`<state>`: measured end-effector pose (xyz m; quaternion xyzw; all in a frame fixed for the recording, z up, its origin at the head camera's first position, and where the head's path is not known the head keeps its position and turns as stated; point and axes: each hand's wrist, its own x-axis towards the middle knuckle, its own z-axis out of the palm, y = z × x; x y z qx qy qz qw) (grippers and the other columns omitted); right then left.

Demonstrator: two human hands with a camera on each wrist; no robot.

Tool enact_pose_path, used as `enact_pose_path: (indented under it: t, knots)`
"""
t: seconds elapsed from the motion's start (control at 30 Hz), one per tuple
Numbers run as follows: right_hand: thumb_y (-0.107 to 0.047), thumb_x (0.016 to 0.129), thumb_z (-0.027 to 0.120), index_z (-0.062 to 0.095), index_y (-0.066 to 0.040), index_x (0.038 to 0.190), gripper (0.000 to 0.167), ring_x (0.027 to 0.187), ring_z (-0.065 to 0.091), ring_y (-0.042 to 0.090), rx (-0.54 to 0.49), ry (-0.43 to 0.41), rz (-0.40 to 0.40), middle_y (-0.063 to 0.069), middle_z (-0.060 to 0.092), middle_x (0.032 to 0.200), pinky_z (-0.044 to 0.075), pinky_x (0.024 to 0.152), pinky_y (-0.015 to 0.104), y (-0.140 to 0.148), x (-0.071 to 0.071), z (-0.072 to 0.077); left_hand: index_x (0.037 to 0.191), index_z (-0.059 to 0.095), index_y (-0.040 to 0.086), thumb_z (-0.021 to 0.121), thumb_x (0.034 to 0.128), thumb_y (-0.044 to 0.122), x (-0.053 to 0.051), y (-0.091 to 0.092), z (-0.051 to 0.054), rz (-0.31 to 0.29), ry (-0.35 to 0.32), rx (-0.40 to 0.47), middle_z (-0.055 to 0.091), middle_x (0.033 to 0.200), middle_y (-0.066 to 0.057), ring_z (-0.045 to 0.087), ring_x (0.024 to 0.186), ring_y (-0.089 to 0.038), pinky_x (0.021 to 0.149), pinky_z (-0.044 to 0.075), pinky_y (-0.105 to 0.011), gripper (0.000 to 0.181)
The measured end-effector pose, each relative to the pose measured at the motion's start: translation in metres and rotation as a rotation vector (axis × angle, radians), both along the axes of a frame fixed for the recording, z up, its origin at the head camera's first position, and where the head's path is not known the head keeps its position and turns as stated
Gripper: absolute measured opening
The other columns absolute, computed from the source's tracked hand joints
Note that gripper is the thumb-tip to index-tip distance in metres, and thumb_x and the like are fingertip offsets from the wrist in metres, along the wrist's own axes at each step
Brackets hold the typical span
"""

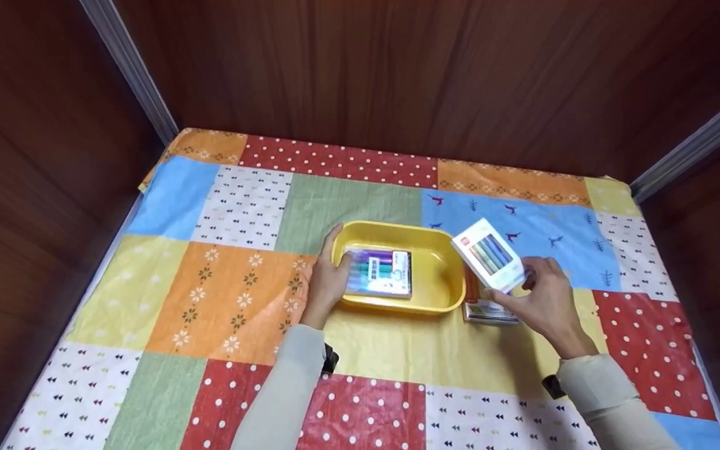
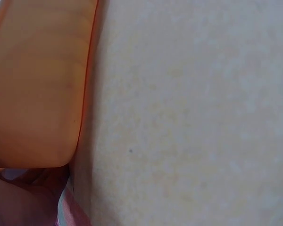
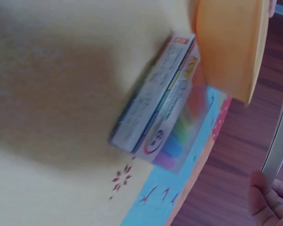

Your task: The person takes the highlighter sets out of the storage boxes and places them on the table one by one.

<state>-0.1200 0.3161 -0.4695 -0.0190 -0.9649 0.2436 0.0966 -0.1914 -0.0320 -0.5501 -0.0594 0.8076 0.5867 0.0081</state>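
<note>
In the head view a yellow tub [image 1: 438, 278] holds a clear pack of purple and green pens [image 1: 391, 275] at its left side. My left hand [image 1: 329, 278] grips the tub's left end, thumb over the rim by the pack. My right hand [image 1: 544, 300] pinches a white box [image 1: 491, 256] with a coloured picture, tilted in the air beside the tub's right end. Below that box, partly hidden, packs [image 1: 491, 312] lie on the cloth against the tub. The right wrist view shows two stacked packs [image 3: 155, 103], the upper one with bright colours, and fingers [image 3: 262, 197] on the box edge.
A patchwork-patterned cloth [image 1: 229, 300] covers the table. Dark wood panels [image 1: 385, 75] stand behind it and on both sides, with grey metal strips [image 1: 132, 69] at the corners. The left wrist view shows the tub's outer wall [image 2: 37, 94] beside pale cloth [image 2: 188, 113].
</note>
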Motion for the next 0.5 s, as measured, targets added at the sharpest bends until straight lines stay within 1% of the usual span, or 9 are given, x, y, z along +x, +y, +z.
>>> enact_pose_path:
  t: [0.03, 0.07, 0.1, 0.17, 0.2, 0.27, 0.4, 0.5]
  knots:
    - [-0.038, 0.07, 0.091, 0.059, 0.005, 0.122, 0.075, 0.084, 0.057, 0.029, 0.0, 0.005, -0.006, 0.017, 0.057, 0.103, 0.043, 0.067, 0.023, 0.001, 0.001, -0.001, 0.157, 0.033, 0.034, 0.054, 0.1014, 0.021, 0.0, -0.001, 0.0, 0.0, 0.0, -0.002, 0.04, 0.162, -0.006, 0.055, 0.081, -0.024, 0.077, 0.048, -0.041, 0.061]
    - [-0.037, 0.07, 0.091, 0.059, 0.005, 0.122, 0.074, 0.084, 0.057, 0.029, -0.003, 0.01, -0.012, 0.017, 0.057, 0.103, 0.043, 0.067, 0.022, 0.003, 0.002, -0.002, 0.157, 0.033, 0.034, 0.054, 0.1013, 0.021, 0.0, -0.001, 0.0, -0.001, 0.002, 0.002, 0.04, 0.161, -0.006, 0.053, 0.074, -0.022, 0.071, 0.048, -0.039, 0.061]
    - [-0.037, 0.07, 0.09, 0.059, 0.005, 0.122, 0.073, 0.083, 0.058, 0.029, -0.005, 0.014, -0.018, 0.017, 0.057, 0.103, 0.043, 0.067, 0.021, 0.004, 0.003, -0.003, 0.157, 0.032, 0.034, 0.054, 0.1011, 0.02, 0.0, -0.002, 0.0, -0.002, 0.004, 0.005, 0.041, 0.161, -0.007, 0.049, 0.066, -0.02, 0.064, 0.045, -0.037, 0.062]
    - [-0.037, 0.071, 0.09, 0.059, 0.006, 0.122, 0.073, 0.083, 0.058, 0.03, -0.008, 0.02, -0.035, 0.017, 0.056, 0.104, 0.043, 0.067, 0.021, 0.006, 0.004, -0.005, 0.157, 0.032, 0.033, 0.054, 0.1009, 0.02, -0.001, -0.003, -0.001, -0.007, 0.015, 0.01, 0.043, 0.159, -0.009, 0.04, 0.056, -0.016, 0.054, 0.039, -0.033, 0.062]
    - [-0.037, 0.072, 0.09, 0.058, 0.006, 0.122, 0.073, 0.084, 0.058, 0.03, -0.012, 0.02, -0.043, 0.018, 0.056, 0.104, 0.044, 0.067, 0.021, 0.007, 0.005, -0.006, 0.157, 0.032, 0.033, 0.054, 0.1007, 0.02, -0.001, -0.003, -0.001, -0.008, 0.019, 0.009, 0.045, 0.157, -0.01, 0.037, 0.055, -0.014, 0.052, 0.037, -0.031, 0.062]
    - [-0.04, 0.072, 0.089, 0.058, 0.006, 0.123, 0.075, 0.085, 0.058, 0.03, -0.01, 0.001, -0.067, 0.018, 0.056, 0.105, 0.044, 0.067, 0.022, 0.009, 0.008, -0.008, 0.157, 0.031, 0.033, 0.054, 0.1007, 0.02, -0.001, -0.004, -0.001, -0.009, 0.023, 0.01, 0.045, 0.157, -0.01, 0.032, 0.052, -0.012, 0.05, 0.034, -0.029, 0.062]
    - [-0.047, 0.073, 0.087, 0.055, 0.006, 0.124, 0.081, 0.088, 0.055, 0.03, -0.004, -0.058, -0.128, 0.019, 0.054, 0.108, 0.043, 0.068, 0.026, 0.014, 0.013, -0.01, 0.157, 0.031, 0.035, 0.054, 0.1007, 0.021, 0.001, -0.003, -0.003, -0.005, 0.009, 0.008, 0.046, 0.156, -0.009, 0.033, 0.052, -0.013, 0.05, 0.035, -0.03, 0.063]
    - [-0.051, 0.075, 0.084, 0.053, 0.006, 0.124, 0.082, 0.089, 0.052, 0.03, 0.008, -0.085, -0.171, 0.02, 0.052, 0.11, 0.042, 0.067, 0.028, 0.02, 0.016, -0.011, 0.157, 0.032, 0.036, 0.054, 0.1006, 0.022, 0.001, -0.001, -0.004, -0.004, 0.003, 0.013, 0.051, 0.15, -0.012, 0.032, 0.052, -0.012, 0.049, 0.035, -0.029, 0.062]
